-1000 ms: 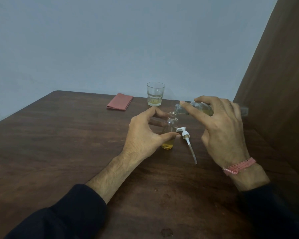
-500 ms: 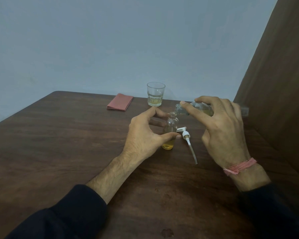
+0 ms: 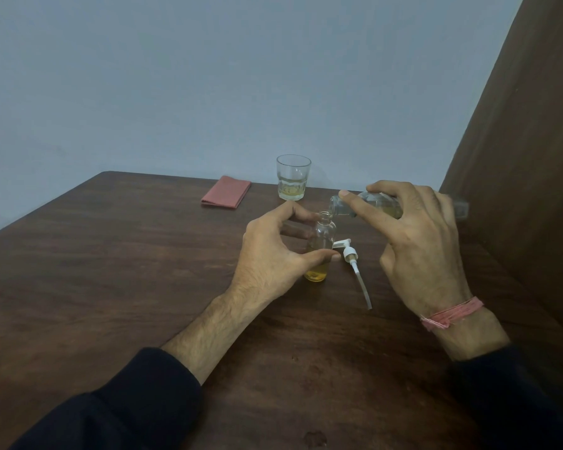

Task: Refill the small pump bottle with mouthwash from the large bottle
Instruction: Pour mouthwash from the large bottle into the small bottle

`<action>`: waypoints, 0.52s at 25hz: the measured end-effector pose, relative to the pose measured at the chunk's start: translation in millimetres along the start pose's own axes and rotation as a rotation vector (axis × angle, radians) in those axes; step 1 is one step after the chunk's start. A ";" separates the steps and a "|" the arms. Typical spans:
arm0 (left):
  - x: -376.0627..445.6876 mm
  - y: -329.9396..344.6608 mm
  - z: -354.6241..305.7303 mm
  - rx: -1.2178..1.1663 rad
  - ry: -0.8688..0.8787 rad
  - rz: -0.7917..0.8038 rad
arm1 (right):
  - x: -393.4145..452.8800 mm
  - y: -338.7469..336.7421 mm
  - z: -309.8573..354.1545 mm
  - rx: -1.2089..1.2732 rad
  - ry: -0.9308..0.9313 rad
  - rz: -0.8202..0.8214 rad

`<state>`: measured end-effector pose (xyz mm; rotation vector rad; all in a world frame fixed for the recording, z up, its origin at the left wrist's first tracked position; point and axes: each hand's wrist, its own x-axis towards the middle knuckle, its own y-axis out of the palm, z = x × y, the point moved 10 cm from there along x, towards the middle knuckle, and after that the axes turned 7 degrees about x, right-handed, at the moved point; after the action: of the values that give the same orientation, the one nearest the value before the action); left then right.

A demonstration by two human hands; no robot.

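Note:
A small clear glass bottle [image 3: 321, 241] stands upright on the wooden table [image 3: 111, 271], uncapped, with a little yellow liquid at its bottom. My left hand [image 3: 273, 254] holds it between thumb and fingers. My right hand [image 3: 413, 245] grips the large clear bottle [image 3: 342, 206], tipped nearly flat, its mouth just over the small bottle's neck. Much of the large bottle is hidden by my fingers. The white pump head with its dip tube [image 3: 355, 264] lies on the table right of the small bottle.
A drinking glass [image 3: 293, 178] with a little yellowish liquid stands at the table's far edge. A folded red cloth [image 3: 226, 196] lies to its left. A brown wooden panel [image 3: 517, 157] rises along the right side.

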<state>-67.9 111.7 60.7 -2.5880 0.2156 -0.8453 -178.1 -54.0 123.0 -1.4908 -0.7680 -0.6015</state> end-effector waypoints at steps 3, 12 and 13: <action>0.0 0.5 0.4 -0.003 0.004 0.001 | -0.1 -0.5 0.8 -0.002 -0.006 -0.003; 0.2 0.1 -0.5 -0.003 0.012 -0.001 | 0.1 0.1 0.3 -0.003 -0.004 0.000; 0.1 0.2 -0.8 -0.002 0.013 -0.001 | 0.0 0.2 0.6 -0.003 -0.004 0.000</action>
<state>-68.3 111.2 61.2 -2.5853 0.2196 -0.8635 -178.0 -53.4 122.8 -1.4952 -0.7704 -0.5996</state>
